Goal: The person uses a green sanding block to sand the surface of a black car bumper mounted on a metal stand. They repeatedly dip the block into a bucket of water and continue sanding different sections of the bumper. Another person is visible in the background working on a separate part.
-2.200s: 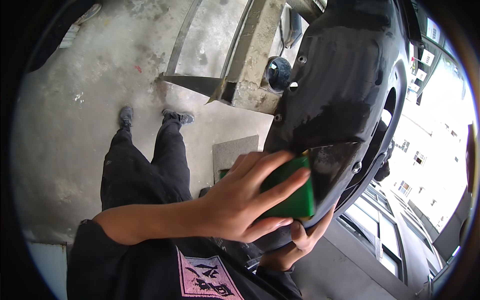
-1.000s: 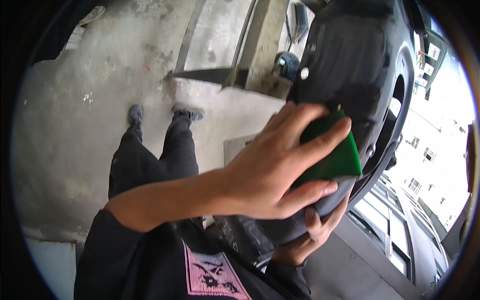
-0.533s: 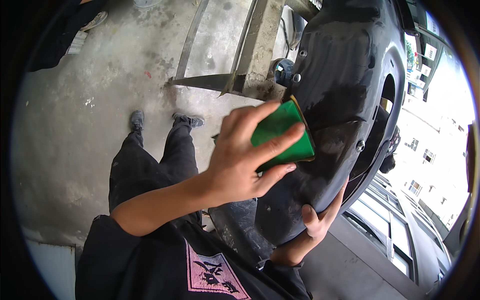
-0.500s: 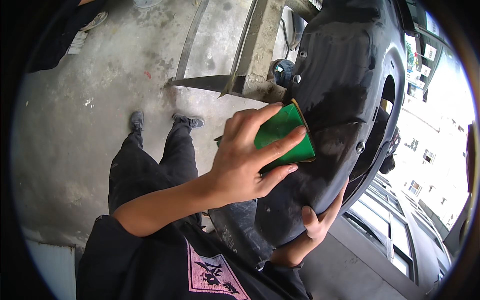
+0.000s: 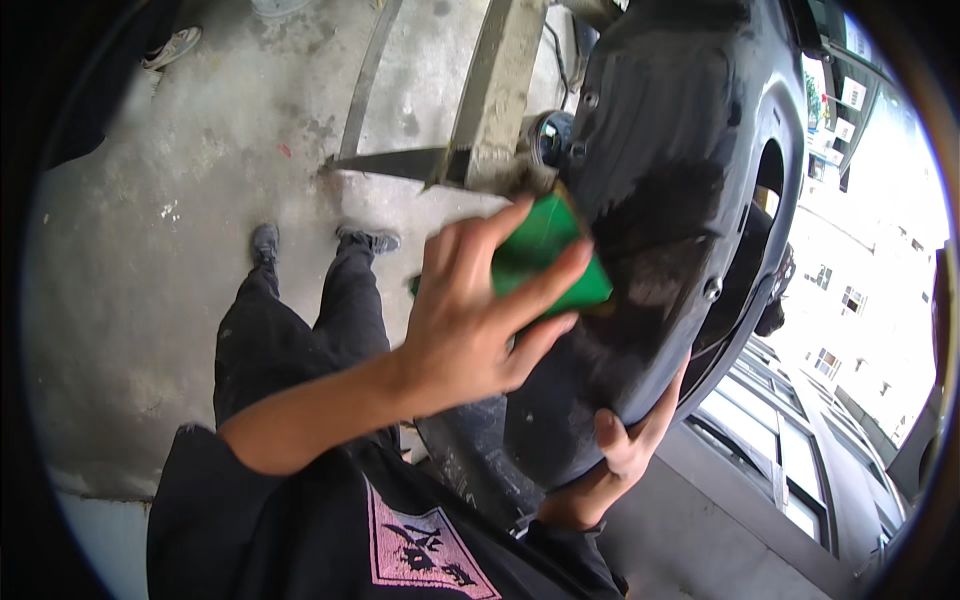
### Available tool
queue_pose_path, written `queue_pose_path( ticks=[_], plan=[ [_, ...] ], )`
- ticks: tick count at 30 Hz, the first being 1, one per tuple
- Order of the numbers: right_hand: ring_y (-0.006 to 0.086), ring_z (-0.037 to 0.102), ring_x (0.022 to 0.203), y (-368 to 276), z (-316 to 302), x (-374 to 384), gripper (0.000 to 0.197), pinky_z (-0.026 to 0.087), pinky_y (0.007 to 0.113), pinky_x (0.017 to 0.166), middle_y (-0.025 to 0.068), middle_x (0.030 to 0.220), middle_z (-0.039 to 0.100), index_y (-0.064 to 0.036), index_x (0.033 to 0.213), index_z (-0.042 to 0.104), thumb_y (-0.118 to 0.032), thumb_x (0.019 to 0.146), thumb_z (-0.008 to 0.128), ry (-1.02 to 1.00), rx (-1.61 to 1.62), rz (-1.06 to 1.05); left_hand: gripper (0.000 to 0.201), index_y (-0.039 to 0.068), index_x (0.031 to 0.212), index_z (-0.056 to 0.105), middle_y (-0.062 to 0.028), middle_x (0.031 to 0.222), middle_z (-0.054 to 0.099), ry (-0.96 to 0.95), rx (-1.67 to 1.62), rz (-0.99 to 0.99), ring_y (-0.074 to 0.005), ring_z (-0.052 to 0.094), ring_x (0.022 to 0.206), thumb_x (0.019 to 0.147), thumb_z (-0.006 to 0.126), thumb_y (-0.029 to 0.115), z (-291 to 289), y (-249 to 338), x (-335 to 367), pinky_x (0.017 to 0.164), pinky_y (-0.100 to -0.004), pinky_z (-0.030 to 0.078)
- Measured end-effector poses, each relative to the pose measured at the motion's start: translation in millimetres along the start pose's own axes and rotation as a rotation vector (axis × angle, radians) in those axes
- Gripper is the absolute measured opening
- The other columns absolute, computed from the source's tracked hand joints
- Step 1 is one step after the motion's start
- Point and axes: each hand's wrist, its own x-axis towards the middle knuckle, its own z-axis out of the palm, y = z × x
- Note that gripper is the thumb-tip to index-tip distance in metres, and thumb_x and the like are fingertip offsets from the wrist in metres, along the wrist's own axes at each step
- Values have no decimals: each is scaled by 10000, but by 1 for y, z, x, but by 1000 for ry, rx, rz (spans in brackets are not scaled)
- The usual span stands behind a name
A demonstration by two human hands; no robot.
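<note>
A big curved black bumper-like car panel (image 5: 640,190), with dull scuffs and darker patches, stands before me on the right. My left hand (image 5: 475,300) is closed round a green sanding block (image 5: 550,255) with a brownish sheet along its edge. The block is at the panel's left side; motion blurs it, so I cannot tell whether it touches. Lower down, my right hand (image 5: 628,448) grips the panel's edge, thumb on the outer face, the other fingers partly hidden behind. A round bolt-like fitting (image 5: 713,288) sits near the panel's right edge.
A worn metal stand (image 5: 490,110) is behind the panel on the left, with a flat bar (image 5: 395,165) reaching out over the concrete floor (image 5: 130,300). Another person's shoe (image 5: 172,48) shows at the top left. My feet stand below the bar. A windowed building (image 5: 790,440) is at the right.
The green block and my left hand have shifted slightly left and up, now blurred. My right hand keeps its grip on the panel. The whole view has shifted a little.
</note>
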Motion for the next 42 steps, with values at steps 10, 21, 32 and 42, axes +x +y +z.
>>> queue_pose_path(
  ticks=[10, 21, 32, 42],
  plan=[
    [305, 422, 1393, -3, 4, 1, 1229, 308, 389, 1160, 206, 1532, 375, 48, 1603, 80, -308, 685, 816, -52, -35, -38, 577, 158, 1362, 659, -217, 1353, 501, 57, -37, 18, -382, 495, 1194, 804, 801, 205, 1, 3, 22, 1021, -460, 410],
    [407, 510, 1230, -27, 31, -16, 893, 407, 426, 1076, 259, 1328, 475, 50, 1513, 321, -88, 720, 708, 316, -573, -512, 499, 58, 1370, 620, -163, 1273, 546, 55, -44, -111, -296, 561, 1167, 897, 725, 175, -134, -28, 14, 1028, -368, 439],
    [281, 556, 1243, 62, 270, -107, 886, 421, 412, 1090, 187, 1326, 557, 42, 1509, 320, -213, 815, 808, -122, 442, -243, 599, 13, 1479, 479, -154, 1420, 507, -251, -366, -159, -249, 502, 1285, 894, 552, 122, -189, -17, -85, 1098, -355, 373],
    [228, 600, 1203, 94, 266, -224, 881, 458, 384, 1060, 160, 1322, 595, 32, 1514, 299, -141, 823, 817, 25, 498, -161, 758, 17, 1583, 293, -160, 1481, 461, -587, -618, -403, -243, 507, 1318, 844, 455, 74, -197, -2, -178, 1149, -381, 364]
  ],
)
